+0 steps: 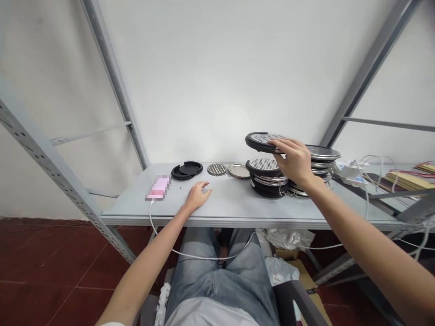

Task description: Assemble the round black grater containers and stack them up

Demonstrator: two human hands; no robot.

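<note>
Below the shelf sit our jeans-clad thighs (217,280), with a white charging cable (200,256) looping across them and up to a phone (158,188) (its screen is pixelated out), which lies just left of our left hand (199,197). That hand rests on the grey shelf (238,208), holding nothing, its fingers (205,190) loosely curled and relaxed.

Our right hand (294,160) is clenched on the rim of a black-rimmed perforated disc (263,141), fingers across its top and the disc tilted up, clear of the shelf. Directly below and left of those fingers stands a shorter stack of matching discs (267,179); just right of them is a second stack (321,163), its top disc sitting askew.

Beyond our left fingers, a black plastic round case (186,170) lies open in two halves. To its right, nearer the right hand, a loose perforated steel disc (216,170) sits beside a plain steel-rimmed disc (238,171). Far right of the right fingers lie tangled white cables (367,170) and yellow flat boards (408,181). A white wall (210,81) rises behind everything.
</note>
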